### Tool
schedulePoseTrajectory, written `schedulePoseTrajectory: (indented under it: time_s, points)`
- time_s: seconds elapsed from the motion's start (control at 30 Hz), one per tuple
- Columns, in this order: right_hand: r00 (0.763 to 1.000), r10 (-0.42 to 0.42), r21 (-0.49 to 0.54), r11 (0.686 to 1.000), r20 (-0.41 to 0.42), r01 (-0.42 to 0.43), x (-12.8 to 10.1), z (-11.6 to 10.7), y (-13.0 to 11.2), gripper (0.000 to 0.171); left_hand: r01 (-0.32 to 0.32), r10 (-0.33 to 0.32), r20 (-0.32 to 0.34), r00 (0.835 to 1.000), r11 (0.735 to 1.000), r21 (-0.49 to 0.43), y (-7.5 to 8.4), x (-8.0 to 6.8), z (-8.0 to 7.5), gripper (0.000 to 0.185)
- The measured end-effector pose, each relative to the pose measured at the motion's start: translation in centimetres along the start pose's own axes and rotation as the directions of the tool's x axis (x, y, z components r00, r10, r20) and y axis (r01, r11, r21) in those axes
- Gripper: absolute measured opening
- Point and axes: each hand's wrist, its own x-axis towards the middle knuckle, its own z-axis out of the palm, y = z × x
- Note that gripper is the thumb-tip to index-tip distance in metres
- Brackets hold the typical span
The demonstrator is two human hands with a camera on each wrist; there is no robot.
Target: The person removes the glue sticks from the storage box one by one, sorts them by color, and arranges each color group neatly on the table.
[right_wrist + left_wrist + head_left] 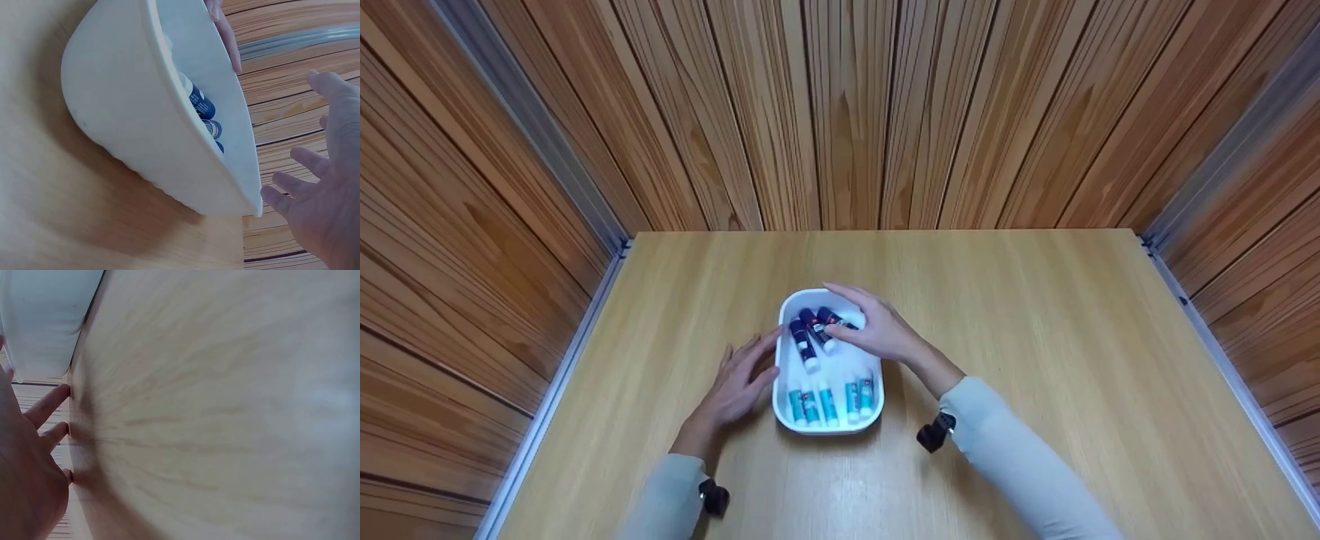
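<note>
A white oval tray (826,430) sits mid-table holding several glue sticks. Three dark-capped sticks (804,343) lie loose at its far end, and a row of teal-labelled sticks (829,401) stands along its near end. My left hand (735,386) lies flat on the table, fingers straight, fingertips against the tray's left rim. My right hand (877,330) hovers over the tray's far right, fingers spread and touching the dark-capped sticks. In the right wrist view the tray (124,95) shows its sticks (199,104) beside my spread right hand (326,191). The left wrist view shows my left hand (25,478) by the tray (45,320).
The light wooden table (1035,360) is boxed in by wood-panelled walls (840,112) at the back and both sides, with metal rails (547,397) along its side edges. Black wrist-camera mounts (934,433) sit on both pale sleeves.
</note>
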Motion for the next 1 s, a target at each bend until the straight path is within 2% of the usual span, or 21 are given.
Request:
schedulePoseTrajectory:
  time_s: [0.23,0.47,0.73,1.0]
  points:
    - [0.999,0.048,0.09,0.995,0.007,-0.049,1.0,1.3,0.3,0.07,-0.001,0.001,-0.001,1.0,1.0,-0.01,0.0,0.0,-0.1,0.068]
    - [0.998,-0.027,0.133,0.991,0.048,0.021,1.4,2.7,0.6,0.07,-0.001,0.001,-0.003,1.0,1.0,-0.01,-0.2,0.1,0.1,0.068]
    - [0.995,0.034,0.091,0.995,0.097,-0.043,2.0,3.6,0.8,0.072,-0.009,0.009,-0.013,1.0,1.0,-0.005,-0.1,0.1,-0.2,0.067]
    - [0.979,0.115,0.005,0.993,0.171,-0.118,2.3,4.4,0.7,0.074,-0.017,0.017,-0.01,1.0,1.0,-0.008,-0.3,0.0,0.0,0.067]
